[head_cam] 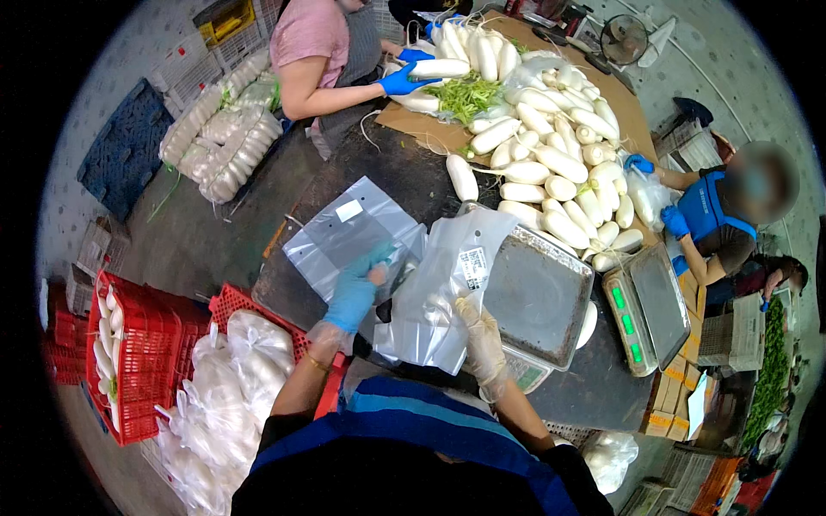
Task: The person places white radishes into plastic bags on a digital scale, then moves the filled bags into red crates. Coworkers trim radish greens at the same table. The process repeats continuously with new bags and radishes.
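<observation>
My left hand [356, 293], in a blue glove, reaches over a stack of flat clear plastic bags [342, 226]. Its fingers are blurred, and whether they grip a bag is unclear. My right hand [485, 342], in a thin pale glove, has its fingers on a clear plastic bag [445, 258] bearing a printed label [473, 267]. This bag spreads between my hands and overlaps the left side of a scale's metal pan [539, 290]. What it holds, if anything, is hard to make out. The scale's display [532, 377] faces me, close to my right wrist.
White radishes [535, 155] heap across the table. A second scale [629, 322] stands right. Filled bags [226, 387] and a red crate [142, 361] sit low left. A blue-gloved co-worker [329, 71] handles radishes at the back; another [703, 206] bags at right.
</observation>
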Demonstrator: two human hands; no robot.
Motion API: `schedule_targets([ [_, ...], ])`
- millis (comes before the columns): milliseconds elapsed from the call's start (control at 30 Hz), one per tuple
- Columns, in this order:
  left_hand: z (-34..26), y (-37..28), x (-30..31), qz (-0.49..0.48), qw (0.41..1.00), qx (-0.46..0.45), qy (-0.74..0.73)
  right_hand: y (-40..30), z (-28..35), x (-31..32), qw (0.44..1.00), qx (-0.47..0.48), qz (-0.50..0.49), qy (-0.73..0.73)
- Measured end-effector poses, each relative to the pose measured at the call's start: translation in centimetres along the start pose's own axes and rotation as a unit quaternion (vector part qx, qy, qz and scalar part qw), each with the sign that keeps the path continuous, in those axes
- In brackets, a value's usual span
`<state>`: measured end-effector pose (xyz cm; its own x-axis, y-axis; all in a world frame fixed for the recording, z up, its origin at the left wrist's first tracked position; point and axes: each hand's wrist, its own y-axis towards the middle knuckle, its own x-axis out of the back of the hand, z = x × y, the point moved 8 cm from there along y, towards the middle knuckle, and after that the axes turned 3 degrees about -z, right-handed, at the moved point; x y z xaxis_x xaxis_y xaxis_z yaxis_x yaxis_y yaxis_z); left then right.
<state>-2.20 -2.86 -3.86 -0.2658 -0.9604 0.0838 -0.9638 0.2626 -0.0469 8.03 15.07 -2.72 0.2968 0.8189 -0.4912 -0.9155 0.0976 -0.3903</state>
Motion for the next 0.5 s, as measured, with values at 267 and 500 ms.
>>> schedule_targets([
  [267, 7.3, -0.7, -4.7, 0.082, 0.776, -0.28, 0.559, -5.9, 13.9, 0.2, 0.966, 0.225, -0.057, -0.11],
  [500, 0.6, 2.7, -2.5, 0.037, 0.851, -0.125, 0.509, -7.1, 18.9, 5.3, 0.945, 0.316, -0.085, 0.017],
])
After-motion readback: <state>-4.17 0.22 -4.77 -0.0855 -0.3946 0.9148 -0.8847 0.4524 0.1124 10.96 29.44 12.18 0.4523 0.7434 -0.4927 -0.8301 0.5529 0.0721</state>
